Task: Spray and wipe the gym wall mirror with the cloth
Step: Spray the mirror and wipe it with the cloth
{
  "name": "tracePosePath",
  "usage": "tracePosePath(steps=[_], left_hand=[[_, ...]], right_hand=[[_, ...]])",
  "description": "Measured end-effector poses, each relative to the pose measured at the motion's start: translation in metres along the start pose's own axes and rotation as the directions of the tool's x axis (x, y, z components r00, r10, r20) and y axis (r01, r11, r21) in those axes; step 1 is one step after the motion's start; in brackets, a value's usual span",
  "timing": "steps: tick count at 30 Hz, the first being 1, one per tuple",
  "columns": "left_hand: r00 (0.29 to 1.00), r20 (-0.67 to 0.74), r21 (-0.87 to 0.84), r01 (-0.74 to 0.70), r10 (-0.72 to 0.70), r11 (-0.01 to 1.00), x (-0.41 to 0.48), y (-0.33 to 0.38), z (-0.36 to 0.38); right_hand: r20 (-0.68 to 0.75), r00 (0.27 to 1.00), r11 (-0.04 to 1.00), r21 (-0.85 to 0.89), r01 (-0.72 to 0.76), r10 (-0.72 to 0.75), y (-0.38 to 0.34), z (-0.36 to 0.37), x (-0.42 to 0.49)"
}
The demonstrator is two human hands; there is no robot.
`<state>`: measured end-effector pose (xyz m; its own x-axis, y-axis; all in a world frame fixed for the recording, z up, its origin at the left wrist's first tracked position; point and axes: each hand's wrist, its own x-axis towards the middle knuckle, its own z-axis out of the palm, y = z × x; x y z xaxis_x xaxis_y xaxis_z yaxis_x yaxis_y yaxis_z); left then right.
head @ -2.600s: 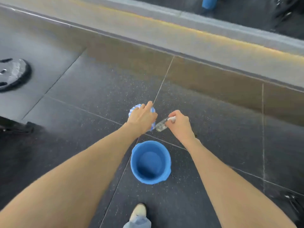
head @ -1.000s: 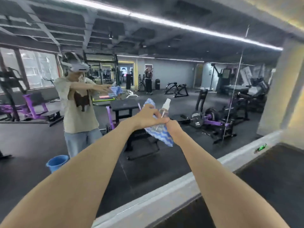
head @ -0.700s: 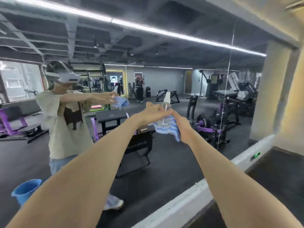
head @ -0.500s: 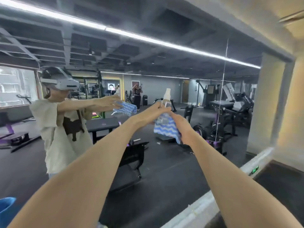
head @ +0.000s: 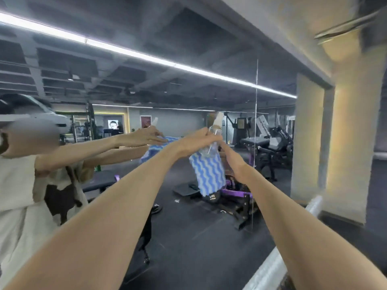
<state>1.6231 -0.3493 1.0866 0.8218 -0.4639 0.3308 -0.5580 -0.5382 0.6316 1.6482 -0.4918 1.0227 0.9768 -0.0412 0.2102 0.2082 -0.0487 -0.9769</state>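
Observation:
The gym wall mirror [head: 129,84] fills the view ahead and reflects me and the gym. Both my arms stretch toward it at chest height. My left hand [head: 194,142] holds a blue-and-white wavy cloth [head: 208,174], which hangs down below it; its fingertips reach the neck of the spray bottle. My right hand [head: 232,159] grips the small clear spray bottle [head: 213,141] from the right and below. The bottle stands upright with its white nozzle at the top. How far the bottle is from the glass cannot be told.
A vertical seam [head: 256,143] splits the mirror panels just right of my hands. A pale ledge [head: 272,266] runs along the mirror's foot. A lit cream pillar [head: 354,143] stands at the right. Benches and purple weight machines appear only as reflections.
I have risen from the blue bucket on the floor and turned to the mirror. Over the last second both hands rose slightly with cloth and bottle, and the view moved closer to the glass.

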Motion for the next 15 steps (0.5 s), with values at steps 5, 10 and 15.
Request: tracePosePath(steps=[5, 10, 15], left_hand=[[0.999, 0.018, -0.122, -0.044, 0.046, 0.992, 0.064, -0.01, 0.014], [0.996, -0.067, -0.065, -0.066, 0.062, 0.996, 0.12, -0.018, 0.018], [0.983, -0.171, 0.033, -0.064, 0.069, 0.997, 0.169, -0.027, 0.026]], right_hand=[[0.046, 0.999, 0.999, -0.051, 0.009, -0.007, 0.009, -0.03, 0.058], [-0.186, 0.964, 0.943, -0.311, 0.123, -0.187, 0.017, -0.063, 0.116], [-0.331, 0.883, 0.902, -0.384, 0.195, -0.332, 0.025, -0.098, 0.167]])
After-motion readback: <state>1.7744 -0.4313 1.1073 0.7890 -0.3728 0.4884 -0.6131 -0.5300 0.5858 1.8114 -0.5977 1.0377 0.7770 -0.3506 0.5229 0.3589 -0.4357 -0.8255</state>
